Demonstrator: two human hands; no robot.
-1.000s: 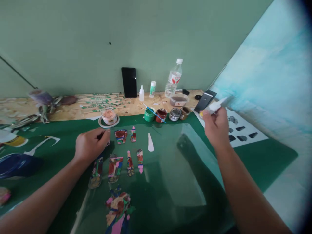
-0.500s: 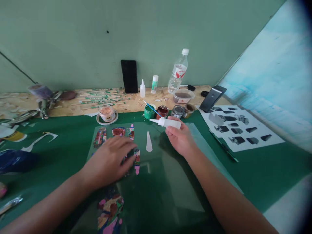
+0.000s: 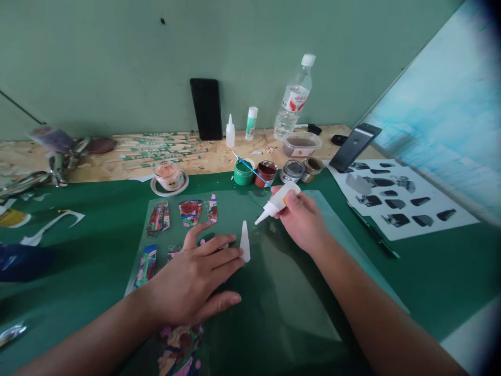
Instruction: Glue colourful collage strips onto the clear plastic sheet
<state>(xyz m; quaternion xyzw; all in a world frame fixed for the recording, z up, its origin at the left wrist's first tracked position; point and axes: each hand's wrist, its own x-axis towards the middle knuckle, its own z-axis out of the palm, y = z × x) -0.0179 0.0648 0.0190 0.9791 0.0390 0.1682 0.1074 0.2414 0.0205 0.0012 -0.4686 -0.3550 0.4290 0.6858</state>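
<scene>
My right hand (image 3: pixel 303 216) is closed around a white glue bottle (image 3: pixel 285 196), its pointed nozzle tilted down to the left. The nozzle tip hovers close to a tapered white paper piece (image 3: pixel 245 243) on the translucent sheet (image 3: pixel 274 292). With fingers spread, my left hand (image 3: pixel 199 271) rests over the sheet, a fingertip touching the paper's lower left edge. Colourful mosaic-like pieces (image 3: pixel 190 212) lie around that hand, some partly hidden under it. A larger multicoloured piece (image 3: pixel 182 350) shows below my wrist.
Paint jars (image 3: pixel 266 174) with a blue brush (image 3: pixel 252 169) across them stand behind the sheet. On the right are a printed sheet (image 3: pixel 407 201), a propped phone (image 3: pixel 355 147) and a green pen (image 3: pixel 373 230). A water bottle (image 3: pixel 295 99) stands against the wall.
My left hand has moved right and spread out, reaching the white paper piece. My right hand has tipped the glue bottle's nozzle downward. The view has shifted slightly.
</scene>
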